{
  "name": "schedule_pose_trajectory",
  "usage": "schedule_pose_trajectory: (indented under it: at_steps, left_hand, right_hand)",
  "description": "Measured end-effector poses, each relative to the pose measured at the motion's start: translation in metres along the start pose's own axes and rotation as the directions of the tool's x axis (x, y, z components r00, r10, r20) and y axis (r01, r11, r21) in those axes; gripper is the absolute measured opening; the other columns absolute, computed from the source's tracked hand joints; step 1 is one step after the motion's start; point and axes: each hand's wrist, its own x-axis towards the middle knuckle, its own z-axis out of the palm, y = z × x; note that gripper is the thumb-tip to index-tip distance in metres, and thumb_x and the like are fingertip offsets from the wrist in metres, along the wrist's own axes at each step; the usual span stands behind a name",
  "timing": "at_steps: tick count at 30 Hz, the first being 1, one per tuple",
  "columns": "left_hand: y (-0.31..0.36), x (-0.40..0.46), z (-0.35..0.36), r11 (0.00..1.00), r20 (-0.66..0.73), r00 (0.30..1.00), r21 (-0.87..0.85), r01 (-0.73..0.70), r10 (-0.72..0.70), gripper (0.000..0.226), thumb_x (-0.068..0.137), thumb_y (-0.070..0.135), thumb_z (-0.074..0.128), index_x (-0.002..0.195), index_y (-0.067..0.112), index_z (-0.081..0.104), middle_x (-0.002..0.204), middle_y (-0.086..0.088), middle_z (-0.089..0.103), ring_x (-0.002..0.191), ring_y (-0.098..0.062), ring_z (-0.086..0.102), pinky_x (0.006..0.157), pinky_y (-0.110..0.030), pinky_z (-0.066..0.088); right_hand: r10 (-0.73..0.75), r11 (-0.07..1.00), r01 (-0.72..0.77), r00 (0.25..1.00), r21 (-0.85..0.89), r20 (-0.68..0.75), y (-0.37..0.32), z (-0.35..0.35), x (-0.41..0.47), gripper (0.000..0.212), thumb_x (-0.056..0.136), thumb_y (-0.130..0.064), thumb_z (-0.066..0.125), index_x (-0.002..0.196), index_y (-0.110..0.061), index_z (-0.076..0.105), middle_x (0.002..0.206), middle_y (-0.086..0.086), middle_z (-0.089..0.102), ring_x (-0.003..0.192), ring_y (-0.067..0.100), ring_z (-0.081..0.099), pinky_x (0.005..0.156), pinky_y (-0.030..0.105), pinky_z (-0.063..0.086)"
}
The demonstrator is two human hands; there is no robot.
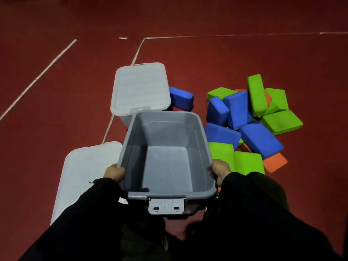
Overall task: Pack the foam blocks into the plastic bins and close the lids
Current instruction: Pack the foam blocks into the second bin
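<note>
- Grey bin [165, 153]: one, open-topped and empty, held above the red floor [188, 59] between both hands; grey latch [166, 205] hung from its near rim, unfastened.
- Left hand [114, 172]: fingers curled over the bin's left rim near the nearer corner, gripping it; black sleeve [84, 213] behind.
- Right hand [220, 170]: fingers curled over the right rim opposite, likewise gripping.
- Loose lid [82, 176]: one, pale and translucent, lying flat on the floor just left of the held bin, partly hidden by the left sleeve.
- Second bin [140, 89]: one, beyond the held bin, its translucent lid on top; whether latched could not be told.
- Foam blocks [252, 125]: a heap of blue, green and orange ones on the floor just right of the held bin, none yet packed; one stray blue block [181, 98] lay against the second bin's right side.
- Stage, as judged: bin being positioned beside the heap; packing not begun.
- Risks, as judged: set down on the edge of the heap, the bin would likely sit tilted on a green block [222, 153]; set down leftward, it could land on the loose lid. The dangling latch might catch beneath the base. Blocks thrown in unstacked could stand above the rim and stop the lid from closing.
</note>
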Motion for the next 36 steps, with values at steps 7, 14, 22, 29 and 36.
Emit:
schedule_pose_trajectory:
  at_steps: [7, 14, 22, 29, 36]
  left_hand:
    - [-0.029, 0.033, 0.045, 1.0, -0.018, 1.0, -0.025, 0.018, -0.018, 0.04, 0.086, -0.004, 0.053, 0.125, -0.005, 0.057, 0.117, -0.027, 0.065, 0.108, -0.042, 0.062, 0.095, -0.049, 0.052]
    - [-0.052, 0.056, 0.099, 0.959, 0.042, 0.961, 0.082, 0.27, -0.274, 0.048, 0.09, 0.009, 0.059, 0.129, -0.014, 0.044, 0.128, -0.031, 0.057, 0.119, -0.048, 0.056, 0.1, -0.049, 0.047]
    - [0.015, 0.009, 0.131, 0.909, -0.007, 0.932, 0.223, -0.353, 0.363, 0.077, 0.089, 0.016, 0.063, 0.155, 0.004, 0.026, 0.158, -0.028, 0.026, 0.148, -0.037, 0.022, 0.122, -0.043, 0.02]
    - [0.065, -0.085, 0.205, 0.89, 0.425, 0.811, 0.028, -0.455, 0.402, 0.058, 0.085, 0.028, 0.065, 0.139, 0.012, 0.053, 0.133, -0.013, 0.057, 0.119, -0.029, 0.06, 0.105, -0.041, 0.048]
    - [0.124, -0.115, 0.293, 0.937, 0.6, 0.72, -0.236, -0.258, 0.349, 0.026, 0.079, 0.02, 0.059, 0.103, 0.01, 0.063, 0.089, -0.01, 0.06, 0.077, -0.029, 0.06, 0.061, -0.025, 0.055]
  right_hand:
    - [0.019, 1.0, -0.019, 0.999, 0.006, -0.041, 0.048, 0.028, 0.105, 0.033, 0.063, -0.013, 0.046, 0.084, -0.007, 0.072, 0.084, 0.016, 0.071, 0.074, 0.032, 0.068, 0.072, 0.045, 0.061]
    - [0.003, 1.0, -0.004, 0.999, -0.017, -0.051, 0.048, 0.032, 0.088, 0.038, 0.071, -0.013, 0.055, 0.108, -0.01, 0.064, 0.08, 0.009, 0.065, 0.073, 0.025, 0.06, 0.072, 0.033, 0.052]
    - [-0.188, 0.955, 0.221, 0.967, -0.197, 0.173, 0.05, 0.015, 0.072, 0.065, 0.065, -0.018, 0.053, 0.127, -0.003, 0.063, 0.097, 0.013, 0.068, 0.079, 0.027, 0.063, 0.081, 0.041, 0.052]
    - [0.022, 0.754, 0.232, 0.926, -0.614, 0.377, -0.005, -0.041, 0.03, 0.074, 0.095, -0.02, 0.067, 0.157, -0.008, 0.029, 0.144, 0.013, 0.053, 0.13, 0.029, 0.053, 0.093, 0.027, 0.045]
    - [-0.069, 0.683, 0.228, 0.966, -0.694, 0.249, -0.025, -0.14, 0.089, 0.051, 0.095, -0.027, 0.067, 0.143, -0.014, 0.055, 0.127, 0.011, 0.063, 0.1, 0.019, 0.064, 0.077, 0.025, 0.048]
